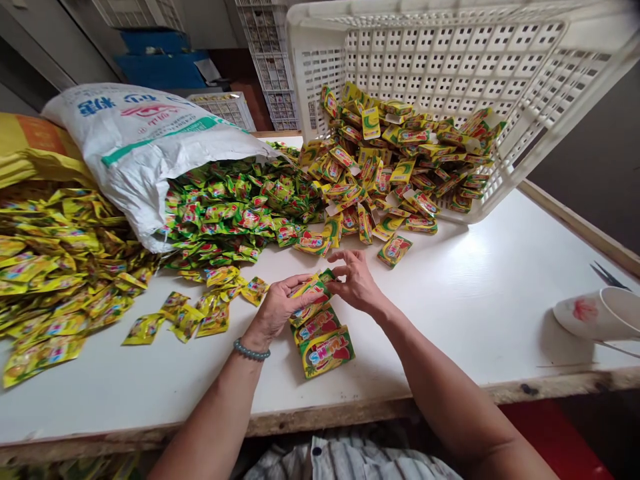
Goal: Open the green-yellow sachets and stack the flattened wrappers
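Note:
My left hand [279, 308] is closed around a small yellow-and-green candy box [309, 297], thumb on its printed face. At the box's upper right end, my right hand [354, 281] pinches a small green packet [327, 276]; its fingertips partly hide how far the packet sits inside. Just below the hands, a printed candy box [327, 353] lies flat on the table, with another box [318, 324] overlapping behind it. Several loose yellow packets [214, 313] lie left of my left hand.
A tipped white crate [455, 50] spills many small boxes [400, 170] onto the white table [450, 293]. Green packets [235, 207] pour from a white woven sack [145, 133]. Yellow packets [55, 280] are heaped left. A paper cup [583, 317] and scissors [609, 275] lie right.

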The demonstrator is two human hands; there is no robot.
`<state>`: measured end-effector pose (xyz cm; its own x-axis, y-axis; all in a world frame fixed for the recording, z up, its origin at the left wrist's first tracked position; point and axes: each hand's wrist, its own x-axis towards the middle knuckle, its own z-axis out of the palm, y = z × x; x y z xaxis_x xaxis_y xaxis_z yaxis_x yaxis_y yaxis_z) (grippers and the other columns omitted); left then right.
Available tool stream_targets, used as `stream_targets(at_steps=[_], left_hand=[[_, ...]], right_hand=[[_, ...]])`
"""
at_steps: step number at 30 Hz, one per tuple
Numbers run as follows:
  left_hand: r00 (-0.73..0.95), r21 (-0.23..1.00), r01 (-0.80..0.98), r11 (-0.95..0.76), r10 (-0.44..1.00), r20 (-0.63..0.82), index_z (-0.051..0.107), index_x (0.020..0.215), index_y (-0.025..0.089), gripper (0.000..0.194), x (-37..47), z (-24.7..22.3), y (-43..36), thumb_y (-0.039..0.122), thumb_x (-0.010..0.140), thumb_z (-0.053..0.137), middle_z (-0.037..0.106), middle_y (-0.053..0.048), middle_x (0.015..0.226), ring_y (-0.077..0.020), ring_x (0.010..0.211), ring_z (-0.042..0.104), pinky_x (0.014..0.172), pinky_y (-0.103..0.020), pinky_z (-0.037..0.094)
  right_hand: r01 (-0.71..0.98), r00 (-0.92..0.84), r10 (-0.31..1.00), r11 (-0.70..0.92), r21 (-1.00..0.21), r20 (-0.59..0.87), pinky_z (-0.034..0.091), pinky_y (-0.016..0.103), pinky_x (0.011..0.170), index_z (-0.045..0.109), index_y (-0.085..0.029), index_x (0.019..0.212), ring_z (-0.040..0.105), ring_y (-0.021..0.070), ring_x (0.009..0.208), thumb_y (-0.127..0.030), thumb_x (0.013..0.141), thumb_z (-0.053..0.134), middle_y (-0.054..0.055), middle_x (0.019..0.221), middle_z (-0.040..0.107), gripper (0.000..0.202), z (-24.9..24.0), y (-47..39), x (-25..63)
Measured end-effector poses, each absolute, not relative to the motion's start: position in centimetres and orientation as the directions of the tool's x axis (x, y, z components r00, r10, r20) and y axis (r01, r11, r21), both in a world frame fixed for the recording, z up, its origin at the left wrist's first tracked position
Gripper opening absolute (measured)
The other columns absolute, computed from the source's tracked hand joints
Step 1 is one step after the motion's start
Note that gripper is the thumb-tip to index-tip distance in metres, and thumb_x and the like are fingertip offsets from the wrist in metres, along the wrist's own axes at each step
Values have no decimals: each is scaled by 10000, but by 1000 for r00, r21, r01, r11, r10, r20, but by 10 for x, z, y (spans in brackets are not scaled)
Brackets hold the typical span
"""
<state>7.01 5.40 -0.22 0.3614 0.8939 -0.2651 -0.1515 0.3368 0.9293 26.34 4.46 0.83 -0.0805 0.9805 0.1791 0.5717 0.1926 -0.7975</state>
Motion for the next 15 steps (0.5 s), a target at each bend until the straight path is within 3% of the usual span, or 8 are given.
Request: stream_targets(at_steps=[5,11,15], left_hand=[[280,898,-244,367,913,-297,694,1040,133,563,74,2,55,272,539,910,757,-53,840,-164,676,688,641,-256,546],[264,898,-293,329,930,-255,683,995,127,549,79,3,53,303,526,908,744,-59,812,-185,674,688,638,-273,533],[162,892,-369,262,963,-216,601,1068,166,568,81,2,54,379,610,862,732,-33,823,-173,701,684,657,-264,533]], right_hand=[[469,-88,990,137,-872,107,318,460,1059,778,-225,843,420,284,1224,-389,931,578,67,1254,605,273,8,47,264],[391,-97,994,81,-917,46,291,468,1087,726,-189,767,364,293,1274,-581,950,432,91,1251,583,523,6,41,239],[300,65,981,154,-941,181,389,408,993,699,-212,995,469,256,1175,-570,893,534,83,1201,610,407,5,40,238]])
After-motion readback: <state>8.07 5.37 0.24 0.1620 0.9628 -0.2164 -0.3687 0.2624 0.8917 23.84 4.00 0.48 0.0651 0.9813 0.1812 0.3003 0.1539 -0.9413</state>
